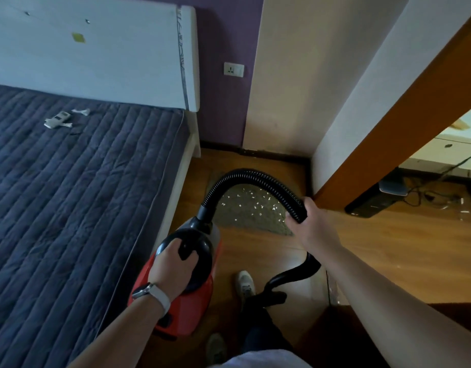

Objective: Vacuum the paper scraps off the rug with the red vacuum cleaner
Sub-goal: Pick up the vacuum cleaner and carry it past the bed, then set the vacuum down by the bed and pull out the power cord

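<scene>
Red vacuum cleaner (pixel 176 296) hangs from the left hand (pixel 173 266), fingers curled round its black handle. Right hand (pixel 312 224) grips the hose (pixel 245 174), nozzle (pixel 275 282) pointing toward 6 o'clock; the rug (pixel 255 221) with paper scraps (pixel 255 203) lies at 10 o'clock of that nearer hand.

Your head camera looks forward and down, close over both forearms, toward the rug (pixel 251 211) and bed (pixel 70 195).

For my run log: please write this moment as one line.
left hand: grips red vacuum cleaner | right hand: holds hose | paper scraps: on rug | nozzle: off rug
</scene>
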Tool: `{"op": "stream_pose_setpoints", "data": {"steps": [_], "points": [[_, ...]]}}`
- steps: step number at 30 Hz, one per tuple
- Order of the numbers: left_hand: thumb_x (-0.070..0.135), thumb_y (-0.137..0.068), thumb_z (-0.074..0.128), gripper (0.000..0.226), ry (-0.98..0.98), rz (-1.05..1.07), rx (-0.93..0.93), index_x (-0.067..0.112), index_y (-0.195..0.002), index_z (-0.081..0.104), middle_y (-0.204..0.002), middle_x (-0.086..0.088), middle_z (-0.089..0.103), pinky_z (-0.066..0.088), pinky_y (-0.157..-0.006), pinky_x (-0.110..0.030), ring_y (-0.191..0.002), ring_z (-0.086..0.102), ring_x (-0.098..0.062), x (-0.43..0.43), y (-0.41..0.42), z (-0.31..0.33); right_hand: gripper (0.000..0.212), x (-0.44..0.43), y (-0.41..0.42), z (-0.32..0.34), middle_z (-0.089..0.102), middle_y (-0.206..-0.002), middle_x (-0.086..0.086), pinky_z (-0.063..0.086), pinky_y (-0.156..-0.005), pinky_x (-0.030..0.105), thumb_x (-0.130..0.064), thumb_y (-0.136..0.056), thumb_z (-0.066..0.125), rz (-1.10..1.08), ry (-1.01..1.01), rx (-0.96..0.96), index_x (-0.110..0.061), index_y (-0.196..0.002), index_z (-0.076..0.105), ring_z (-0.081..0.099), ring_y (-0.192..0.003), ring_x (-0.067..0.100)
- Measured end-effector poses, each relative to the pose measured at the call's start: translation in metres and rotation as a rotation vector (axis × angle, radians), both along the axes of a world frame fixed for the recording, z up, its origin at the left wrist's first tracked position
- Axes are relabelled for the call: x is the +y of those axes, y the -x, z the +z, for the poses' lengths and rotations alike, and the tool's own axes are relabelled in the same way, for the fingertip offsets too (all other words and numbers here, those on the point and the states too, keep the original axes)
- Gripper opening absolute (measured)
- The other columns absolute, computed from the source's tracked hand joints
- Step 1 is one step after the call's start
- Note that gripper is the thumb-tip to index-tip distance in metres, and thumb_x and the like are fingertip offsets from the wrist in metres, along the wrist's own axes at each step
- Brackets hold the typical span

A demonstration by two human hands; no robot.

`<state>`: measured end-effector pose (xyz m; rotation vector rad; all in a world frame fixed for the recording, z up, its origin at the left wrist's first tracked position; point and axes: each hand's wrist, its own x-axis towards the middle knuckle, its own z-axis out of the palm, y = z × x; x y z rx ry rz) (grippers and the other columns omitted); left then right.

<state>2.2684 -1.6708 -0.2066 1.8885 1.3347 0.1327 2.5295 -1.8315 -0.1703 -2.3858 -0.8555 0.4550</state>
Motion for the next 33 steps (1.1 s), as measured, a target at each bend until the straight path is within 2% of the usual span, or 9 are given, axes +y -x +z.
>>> {"op": "stream_pose_setpoints", "data": {"steps": [4, 6, 10, 14, 19, 23, 26, 29, 33], "points": [[0.03, -0.09, 0.062, 0.009, 0.053, 0.043, 0.035, 0.025, -0.095, 0.057, -0.08, 0.002, 0.063, 0.055, -0.064, -0.037, -0.071, 0.061, -0.014, 0.015, -0.024, -0.02, 0.021, 0.027, -0.034, -0.023, 0.058, -0.073, -0.005, 0.037, -0.042, 0.009, -0.035, -0.092, 0.066, 0.027, 0.09, 0.009, -0.022, -0.098, 0.051, 0.053, -0.054, 0.006], [0.029, -0.091, 0.061, 0.008, 0.081, 0.06, 0.049, 0.025, -0.096, 0.057, -0.079, 0.002, 0.063, 0.056, -0.065, -0.038, -0.07, 0.061, -0.015, 0.024, -0.038, -0.033, 0.021, 0.041, -0.051, -0.038, 0.059, -0.073, -0.006, 0.034, -0.04, 0.011, -0.039, -0.091, 0.066, 0.032, 0.124, 0.023, -0.025, -0.099, 0.052, 0.056, -0.056, 0.006], [0.033, -0.091, 0.059, 0.008, 0.126, 0.085, 0.111, 0.026, -0.091, 0.054, -0.077, 0.0, 0.064, 0.055, -0.06, -0.037, -0.067, 0.062, -0.018, 0.046, -0.062, -0.069, 0.026, 0.073, -0.084, -0.085, 0.062, -0.076, -0.005, 0.04, -0.041, 0.022, -0.045, -0.091, 0.063, 0.05, 0.208, 0.101, -0.029, -0.107, 0.051, 0.062, -0.057, 0.011], [0.033, -0.093, 0.057, 0.011, 0.161, 0.101, 0.153, 0.026, -0.087, 0.05, -0.075, -0.001, 0.062, 0.044, -0.051, -0.029, -0.064, 0.06, -0.017, 0.072, -0.08, -0.121, 0.026, 0.109, -0.105, -0.144, 0.062, -0.077, -0.002, 0.043, -0.044, 0.026, -0.041, -0.091, 0.063, 0.066, 0.239, 0.179, -0.024, -0.106, 0.051, 0.062, -0.059, 0.015], [0.034, -0.094, 0.056, 0.011, 0.184, 0.142, 0.202, 0.028, -0.087, 0.049, -0.074, 0.0, 0.062, 0.05, -0.051, -0.033, -0.062, 0.062, -0.019, 0.101, -0.086, -0.205, 0.022, 0.164, -0.119, -0.225, 0.06, -0.072, -0.001, 0.048, -0.047, 0.032, -0.041, -0.089, 0.063, 0.104, 0.259, 0.187, -0.024, -0.095, 0.05, 0.059, -0.055, 0.016], [0.034, -0.093, 0.055, 0.012, 0.151, 0.206, 0.206, 0.026, -0.086, 0.048, -0.072, -0.001, 0.063, 0.051, -0.051, -0.035, -0.059, 0.062, -0.02, 0.124, -0.083, -0.281, 0.022, 0.218, -0.122, -0.3, 0.063, -0.076, 0.0, 0.054, -0.052, 0.037, -0.041, -0.089, 0.063, 0.163, 0.253, 0.194, -0.026, -0.098, 0.051, 0.065, -0.061, 0.02], [0.035, -0.093, 0.054, 0.011, 0.126, 0.236, 0.224, 0.026, -0.089, 0.049, -0.073, -0.001, 0.063, 0.055, -0.056, -0.038, -0.06, 0.062, -0.02, 0.143, -0.078, -0.344, 0.02, 0.252, -0.115, -0.363, 0.064, -0.077, 0.002, 0.053, -0.053, 0.036, -0.039, -0.088, 0.064, 0.168, 0.209, 0.176, -0.024, -0.096, 0.052, 0.065, -0.062, 0.021], [0.034, -0.094, 0.053, 0.01, 0.105, 0.27, 0.211, 0.026, -0.092, 0.05, -0.075, 0.002, 0.063, 0.051, -0.056, -0.033, -0.063, 0.062, -0.016, 0.159, -0.07, -0.41, 0.021, 0.278, -0.109, -0.43, 0.064, -0.08, -0.002, 0.055, -0.057, 0.036, -0.04, -0.088, 0.064, 0.183, 0.192, 0.159, -0.026, -0.1, 0.053, 0.065, -0.065, 0.019], [0.034, -0.094, 0.054, 0.009, 0.079, 0.287, 0.162, 0.026, -0.093, 0.05, -0.079, 0.0, 0.064, 0.051, -0.054, -0.032, -0.065, 0.062, -0.016, 0.171, -0.064, -0.495, 0.027, 0.293, -0.109, -0.521, 0.064, -0.086, -0.006, 0.05, -0.055, 0.028, -0.036, -0.089, 0.067, 0.159, 0.181, 0.216, -0.03, -0.11, 0.049, 0.064, -0.068, 0.014]]}}
